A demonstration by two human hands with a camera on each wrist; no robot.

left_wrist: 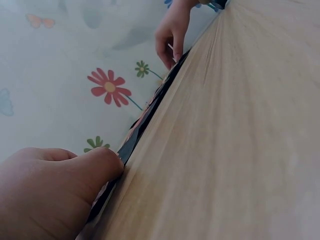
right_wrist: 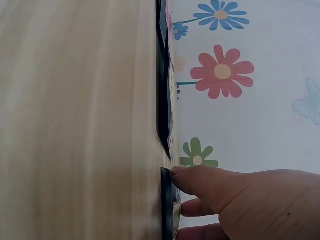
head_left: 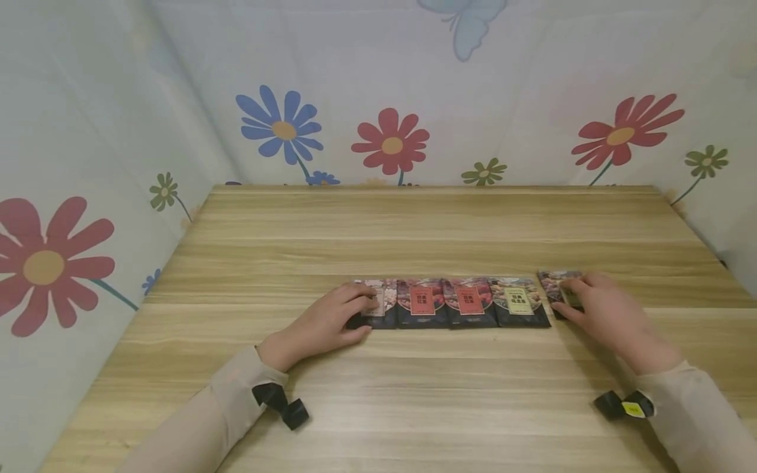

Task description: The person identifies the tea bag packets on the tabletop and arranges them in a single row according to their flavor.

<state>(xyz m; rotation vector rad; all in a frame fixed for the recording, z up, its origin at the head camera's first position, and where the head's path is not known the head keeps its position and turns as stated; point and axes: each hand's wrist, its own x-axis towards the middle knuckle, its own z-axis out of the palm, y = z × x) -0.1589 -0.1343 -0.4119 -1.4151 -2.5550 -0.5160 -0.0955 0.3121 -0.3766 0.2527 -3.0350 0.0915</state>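
Several flat dark sachets with fruit pictures form a row on the table. My left hand (head_left: 328,322) rests at the row's left end, its fingertips on a sachet with a pale floral print (head_left: 388,318) and its thumb at the near edge. Two sachets with red labels, the left one (head_left: 422,304) and the right one (head_left: 467,304), lie in the middle. Beside them is a sachet with a yellow label (head_left: 520,302). My right hand (head_left: 612,322) holds another sachet (head_left: 552,281) by thumb and fingers, slightly turned and a narrow gap from the row; the hand partly hides it.
The wood-grain table (head_left: 414,394) extends around the row. A white cloth with printed flowers (head_left: 532,79) hangs behind it and along the left side. Black straps, left (head_left: 278,402) and right (head_left: 618,404), sit at my wrists.
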